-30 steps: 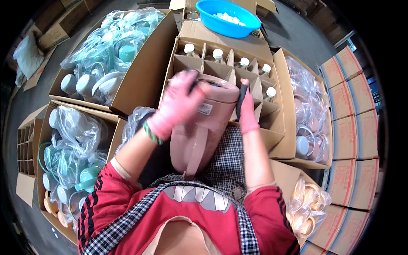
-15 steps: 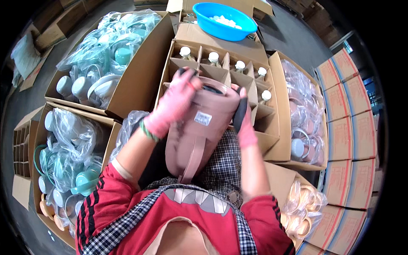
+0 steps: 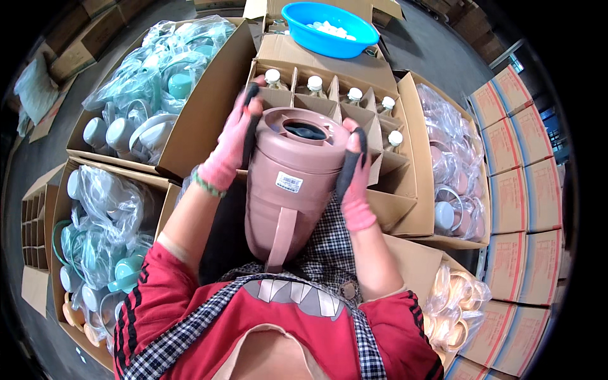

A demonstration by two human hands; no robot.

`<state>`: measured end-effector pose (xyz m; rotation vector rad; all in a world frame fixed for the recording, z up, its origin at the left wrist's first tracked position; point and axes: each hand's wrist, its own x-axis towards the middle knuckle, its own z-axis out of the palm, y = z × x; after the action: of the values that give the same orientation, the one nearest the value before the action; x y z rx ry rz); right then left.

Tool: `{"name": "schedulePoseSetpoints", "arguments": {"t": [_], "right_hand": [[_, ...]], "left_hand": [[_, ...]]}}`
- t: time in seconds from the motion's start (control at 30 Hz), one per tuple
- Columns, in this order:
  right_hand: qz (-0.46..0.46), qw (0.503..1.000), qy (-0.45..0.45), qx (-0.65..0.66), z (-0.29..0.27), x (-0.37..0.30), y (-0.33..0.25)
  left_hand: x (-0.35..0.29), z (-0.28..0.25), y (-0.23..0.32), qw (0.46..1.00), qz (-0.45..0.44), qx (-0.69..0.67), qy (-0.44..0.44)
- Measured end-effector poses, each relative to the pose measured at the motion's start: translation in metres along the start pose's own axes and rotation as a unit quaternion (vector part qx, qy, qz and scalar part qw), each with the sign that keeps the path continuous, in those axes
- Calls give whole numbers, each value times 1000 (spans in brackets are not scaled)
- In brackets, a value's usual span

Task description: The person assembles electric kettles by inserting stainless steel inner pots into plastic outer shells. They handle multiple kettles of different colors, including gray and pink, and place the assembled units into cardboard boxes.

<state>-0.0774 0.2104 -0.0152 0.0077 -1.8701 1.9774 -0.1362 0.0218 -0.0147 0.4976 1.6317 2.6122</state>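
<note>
A dusty-pink thermos jug (image 3: 288, 199) stands in front of my lap, its handle (image 3: 283, 237) toward me and a white label on its side. The round opening (image 3: 306, 131) in its top looks dark inside. My left hand (image 3: 233, 142), in a pink glove with dark fingertips, presses along the jug's left side near the collar. On the opposite side, my right hand (image 3: 357, 180) has its gloved palm and fingers against the jug, so it is held between both hands. Just beyond is a divided carton (image 3: 405, 164) with several clear glass bottles (image 3: 316, 87) with white caps.
A blue basin (image 3: 297, 33) with small white pieces stands at the back. Open cartons on the left hold bagged green and grey jugs (image 3: 180, 82). Bagged pink parts (image 3: 446, 145) and cream parts (image 3: 453, 304) are on the right, beside stacked closed cartons (image 3: 506, 206).
My left hand has slid off the jug's top to its left side. The right hand has come lower and flatter along its side. More of the jug's top opening now shows.
</note>
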Motion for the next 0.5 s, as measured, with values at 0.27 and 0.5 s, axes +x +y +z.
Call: {"name": "schedulePoseSetpoints", "arguments": {"t": [0.27,0.5], "right_hand": [[191,977,2,97,-44,35,42],[191,910,-110,350,-33,60,-24]], "left_hand": [[-16,30,5,870,86,485,-14],[-40,73,50,816,262,505,-101]]}}
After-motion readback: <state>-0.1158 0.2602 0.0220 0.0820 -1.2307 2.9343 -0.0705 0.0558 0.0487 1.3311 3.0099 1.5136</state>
